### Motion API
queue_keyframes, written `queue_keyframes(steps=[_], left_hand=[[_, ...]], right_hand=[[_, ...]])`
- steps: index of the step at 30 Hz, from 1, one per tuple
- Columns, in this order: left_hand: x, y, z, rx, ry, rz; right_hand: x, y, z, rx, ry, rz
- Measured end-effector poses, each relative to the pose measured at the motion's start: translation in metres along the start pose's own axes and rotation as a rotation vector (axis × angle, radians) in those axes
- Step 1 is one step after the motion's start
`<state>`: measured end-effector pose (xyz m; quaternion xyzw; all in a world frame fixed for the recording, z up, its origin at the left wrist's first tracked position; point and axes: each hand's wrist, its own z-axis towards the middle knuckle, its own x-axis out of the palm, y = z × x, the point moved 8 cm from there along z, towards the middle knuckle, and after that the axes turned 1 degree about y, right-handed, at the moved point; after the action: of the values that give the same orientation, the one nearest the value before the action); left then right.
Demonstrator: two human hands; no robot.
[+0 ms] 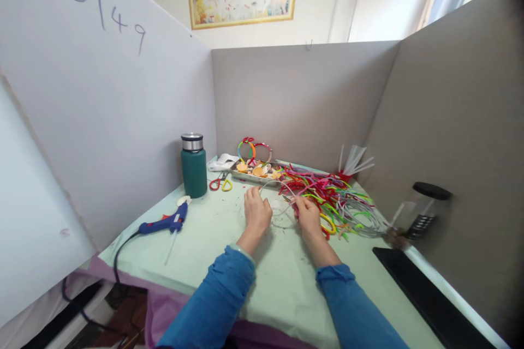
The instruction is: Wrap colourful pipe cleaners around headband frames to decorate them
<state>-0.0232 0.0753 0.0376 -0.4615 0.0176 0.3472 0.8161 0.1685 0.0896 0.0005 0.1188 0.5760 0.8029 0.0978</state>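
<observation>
Between my two hands is a thin, pale grey-white hoop point(286, 185), bent into a rounded loop just above the table. My left hand point(257, 212) pinches its left side, fingers closed. On the other side my right hand point(309, 218) grips it between thumb and fingers. Something reddish shows at the right fingertips, too small to name. Beside the right hand lie yellow-and-red scissor handles point(328, 224), partly hidden by it. A heap of coloured pipe cleaners point(315, 185) spreads behind and to the right of that hand.
A metal tray point(256, 177) of small pieces carries wrapped colourful hoops point(246, 151). Leftward stand a green bottle point(194, 172) and a blue glue gun point(166, 222) with its cord. More scissors point(221, 184) lie near the tray. Right are white sticks point(356, 161) and a black-lidded jar point(426, 210).
</observation>
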Motion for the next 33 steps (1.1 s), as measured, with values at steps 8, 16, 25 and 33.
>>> queue_keyframes(steps=[8,16,25,33], left_hand=[[0.047,-0.032,-0.03,0.252,0.495,-0.149],[0.049,-0.021,-0.023,0.154,0.475,-0.191],[0.031,-0.024,-0.013,0.142,0.374,-0.224],[0.021,-0.023,-0.011,0.16,0.271,-0.05]], right_hand=[[0.002,-0.007,0.001,-0.04,0.028,-0.087],[0.005,-0.002,-0.002,0.024,0.041,0.071],[0.013,0.012,-0.011,-0.047,0.204,0.142],[0.005,0.008,-0.007,-0.054,0.11,0.117]])
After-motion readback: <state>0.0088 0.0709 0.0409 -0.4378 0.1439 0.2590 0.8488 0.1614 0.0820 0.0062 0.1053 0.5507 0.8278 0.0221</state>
